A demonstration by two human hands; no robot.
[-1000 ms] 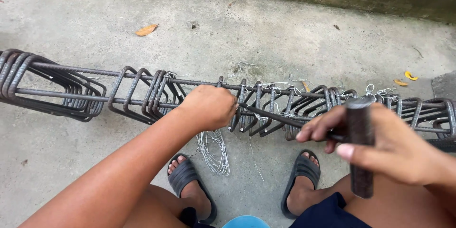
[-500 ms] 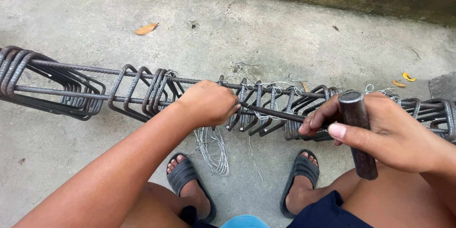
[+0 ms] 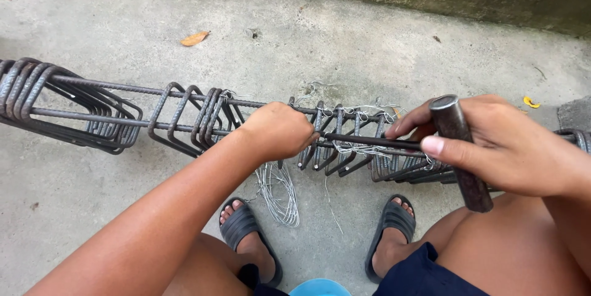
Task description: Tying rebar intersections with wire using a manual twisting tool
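R hand (image 3: 492,142) w/ metal tool (image 3: 458,148) has shifted closer to rebar cage (image 3: 184,114); L hand (image 3: 277,131) stays fisted on a bar.

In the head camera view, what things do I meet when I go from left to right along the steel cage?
Bunched stirrups → dry leaf → left hand → wire coil → thin rod → right hand holding dark handle.

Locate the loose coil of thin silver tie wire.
The coil of thin silver tie wire lies on the concrete floor, under the rebar cage, below the left hand.
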